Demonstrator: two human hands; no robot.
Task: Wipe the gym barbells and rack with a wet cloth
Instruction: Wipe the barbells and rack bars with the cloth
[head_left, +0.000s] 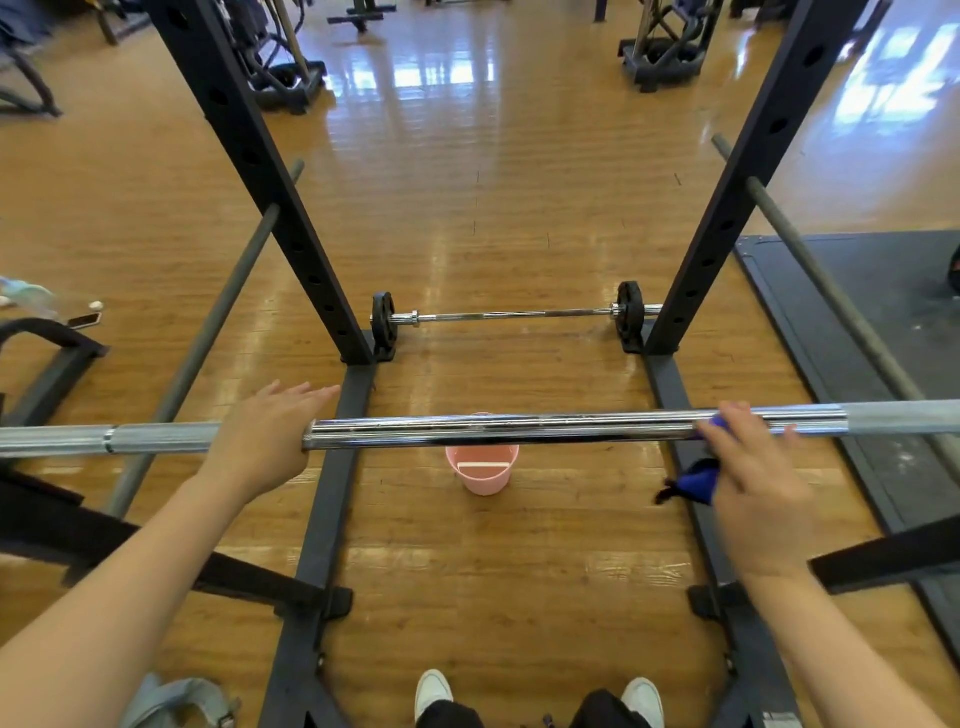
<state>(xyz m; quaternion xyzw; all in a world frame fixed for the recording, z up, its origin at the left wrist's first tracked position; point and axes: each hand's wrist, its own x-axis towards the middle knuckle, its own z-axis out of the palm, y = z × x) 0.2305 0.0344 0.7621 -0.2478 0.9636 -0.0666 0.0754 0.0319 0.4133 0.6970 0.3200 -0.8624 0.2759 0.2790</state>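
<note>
**Blue cloth on the chrome bar**

A chrome barbell (519, 428) runs across the middle of the frame, resting on the black rack (244, 140). At centre right, the right hand (753, 478) presses a blue cloth (696, 480) against the bar, fingers curled over both. At centre left, the left hand (265, 436) lies on the bar with fingers extended flat. A pink bucket (483, 470) stands on the wooden floor just below. Beyond it, a second barbell (511, 314) lies between the uprights.

Bare-armed person in dark trousers
Forearms are showing no sleeves; pale canvas sneakers (434, 693) are peeking out at six o'clock beneath black trouser legs (605, 709).
</note>
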